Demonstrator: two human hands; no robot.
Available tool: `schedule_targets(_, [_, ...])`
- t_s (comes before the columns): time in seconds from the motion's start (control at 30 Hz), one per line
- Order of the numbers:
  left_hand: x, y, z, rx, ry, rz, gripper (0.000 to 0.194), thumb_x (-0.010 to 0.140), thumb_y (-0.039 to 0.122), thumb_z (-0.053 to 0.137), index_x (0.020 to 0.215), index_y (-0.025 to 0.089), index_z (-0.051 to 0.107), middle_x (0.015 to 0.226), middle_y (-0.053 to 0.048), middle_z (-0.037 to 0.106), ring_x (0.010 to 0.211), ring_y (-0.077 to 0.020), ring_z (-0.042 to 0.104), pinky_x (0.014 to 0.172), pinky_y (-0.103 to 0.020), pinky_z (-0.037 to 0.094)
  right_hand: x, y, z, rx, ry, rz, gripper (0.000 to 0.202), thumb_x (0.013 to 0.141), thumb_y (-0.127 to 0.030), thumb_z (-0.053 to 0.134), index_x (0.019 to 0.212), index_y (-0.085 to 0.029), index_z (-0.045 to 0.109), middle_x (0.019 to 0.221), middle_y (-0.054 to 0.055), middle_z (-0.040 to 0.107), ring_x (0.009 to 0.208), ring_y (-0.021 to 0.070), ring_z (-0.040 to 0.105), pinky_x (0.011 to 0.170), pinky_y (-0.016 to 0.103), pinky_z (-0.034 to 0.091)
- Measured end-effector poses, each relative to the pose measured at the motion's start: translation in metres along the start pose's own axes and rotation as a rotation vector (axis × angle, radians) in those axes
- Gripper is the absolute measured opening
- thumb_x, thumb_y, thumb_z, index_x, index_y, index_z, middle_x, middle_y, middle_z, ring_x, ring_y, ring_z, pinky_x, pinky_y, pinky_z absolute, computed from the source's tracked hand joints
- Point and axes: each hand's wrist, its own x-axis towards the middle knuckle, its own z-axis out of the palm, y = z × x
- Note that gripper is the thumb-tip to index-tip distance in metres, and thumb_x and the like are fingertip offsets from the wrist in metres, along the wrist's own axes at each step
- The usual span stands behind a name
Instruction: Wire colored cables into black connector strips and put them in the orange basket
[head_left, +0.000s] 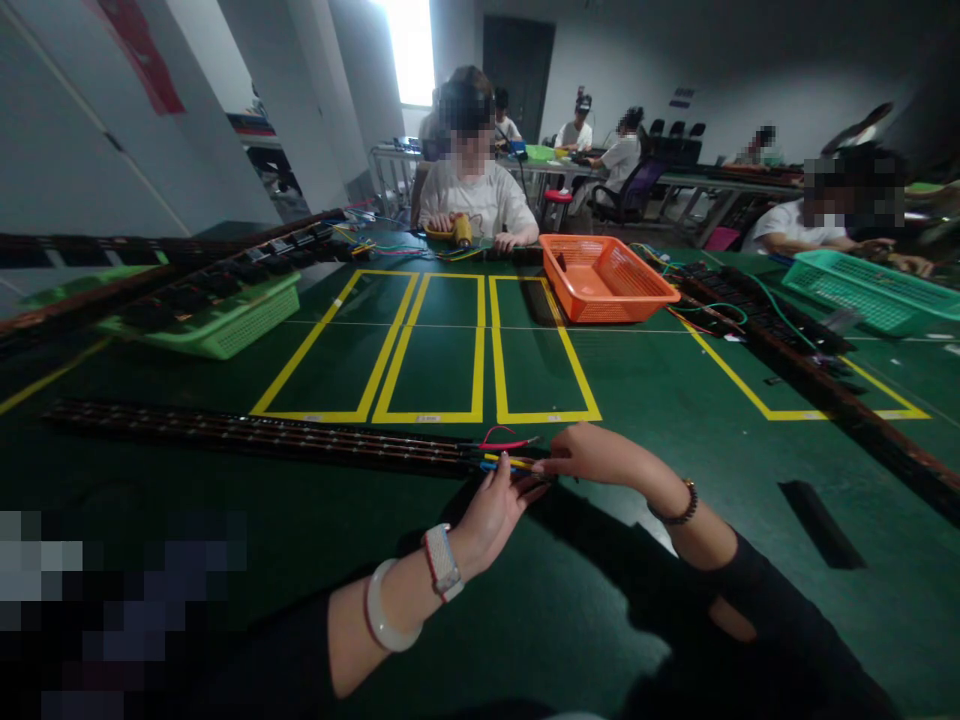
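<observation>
A long dark strip assembly (285, 433) lies across the table in front of me, with coloured wires coming from its right end. My left hand (496, 515) is closed on those wires from below, its thumb by the yellow wire (504, 459) and a blue wire (491, 466). From the right, my right hand (589, 452) pinches at the wire ends, its fingertips close to the left ones. A red wire (504, 445) loops above both hands, its end free. Exactly which wire each fingertip grips is too small to tell.
Yellow tape rectangles (429, 417) mark the green table. Beyond them stand an orange basket (611, 300), a green basket (232, 325) under dark strips, and a teal basket (870, 285). A black piece (821, 525) lies at right. A co-worker (480, 190) opposite holds a yellow tool (463, 232).
</observation>
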Motion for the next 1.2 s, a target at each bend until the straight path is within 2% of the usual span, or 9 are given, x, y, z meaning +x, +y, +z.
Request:
schedule_targets(0.1, [0.0,0.0,-0.001,-0.007,-0.013,-0.005,0.027,0.094,0.034,0.046,0.112,0.013,0.051,0.119,-0.014,0.06,0.105,-0.0194,0.061,0.102,-0.04,0.042,-0.002,-0.008,0.0,0.077,-0.111,-0.055,0.04,0.092,-0.043,0.047,0.072,-0.013,0.065,0.059,0.001,0.059,0.048,0.0064,0.043,0.049,0.022,0.027])
schedule_targets(0.17, [0.0,-0.001,-0.002,-0.001,-0.008,-0.004,0.028,0.095,0.034,0.045,0.112,0.013,0.051,0.117,-0.015,0.061,0.105,-0.0196,0.061,0.101,-0.041,0.043,0.0,-0.01,0.001,0.08,-0.099,-0.051,0.036,0.093,-0.036,0.047,0.073,-0.013,0.065,0.06,0.001,0.06,0.049,0.006,0.044,0.05,0.022,0.027])
schedule_targets(0.37, [-0.002,-0.002,-0.002,0.097,-0.028,0.04,0.028,0.094,0.035,0.047,0.108,0.012,0.054,0.11,-0.015,0.063,0.103,-0.0219,0.062,0.097,-0.042,0.044,0.009,-0.002,0.003,-0.079,0.213,0.068,0.031,0.089,-0.038,0.055,0.073,-0.014,0.067,0.063,0.003,0.06,0.053,0.0078,0.043,0.052,0.023,0.026])
schedule_targets(0.47, [-0.003,-0.002,-0.001,0.136,-0.018,0.036,0.029,0.094,0.037,0.047,0.1,0.01,0.055,0.102,-0.016,0.065,0.098,-0.0225,0.063,0.095,-0.041,0.044,0.013,0.0,0.007,-0.116,0.309,0.103,0.034,0.089,-0.04,0.055,0.071,-0.014,0.067,0.064,0.004,0.061,0.056,0.0094,0.044,0.054,0.024,0.026])
schedule_targets(0.57, [-0.003,0.001,0.0,0.122,-0.008,0.023,0.029,0.093,0.038,0.048,0.096,0.01,0.057,0.099,-0.016,0.065,0.097,-0.0225,0.063,0.096,-0.042,0.044,0.017,0.001,0.01,-0.129,0.34,0.142,0.035,0.089,-0.041,0.054,0.073,-0.014,0.068,0.067,0.005,0.062,0.057,0.0103,0.046,0.054,0.025,0.026])
schedule_targets(0.73, [-0.003,0.002,0.001,0.067,-0.042,0.005,0.032,0.093,0.039,0.048,0.103,0.01,0.059,0.11,-0.017,0.063,0.106,-0.0224,0.06,0.102,-0.041,0.041,0.011,0.0,0.005,-0.039,0.19,0.093,0.038,0.09,-0.044,0.053,0.074,-0.014,0.068,0.064,0.004,0.061,0.055,0.009,0.046,0.053,0.024,0.028])
schedule_targets(0.93, [-0.001,0.0,-0.002,0.047,-0.027,0.003,0.032,0.093,0.037,0.049,0.106,0.01,0.06,0.115,-0.016,0.062,0.106,-0.0221,0.06,0.101,-0.04,0.042,-0.006,-0.009,-0.004,-0.115,0.161,0.185,0.049,0.089,-0.055,0.049,0.068,-0.014,0.066,0.063,0.005,0.059,0.051,0.0095,0.044,0.048,0.025,0.026])
schedule_targets(1.07, [0.0,0.0,-0.003,0.034,-0.017,0.007,0.029,0.092,0.036,0.051,0.105,0.012,0.06,0.111,-0.014,0.063,0.102,-0.0198,0.061,0.1,-0.039,0.043,-0.006,-0.011,-0.001,0.025,-0.028,0.125,0.052,0.09,-0.055,0.046,0.063,-0.014,0.064,0.055,0.004,0.058,0.045,0.0089,0.046,0.046,0.023,0.028])
schedule_targets(1.2, [-0.001,0.002,-0.002,0.029,-0.051,-0.007,0.032,0.092,0.039,0.049,0.107,0.013,0.061,0.114,-0.014,0.062,0.107,-0.0199,0.059,0.103,-0.039,0.04,-0.001,-0.006,0.005,0.193,-0.115,0.083,0.047,0.09,-0.05,0.047,0.068,-0.013,0.066,0.059,0.005,0.062,0.047,0.01,0.052,0.047,0.021,0.035])
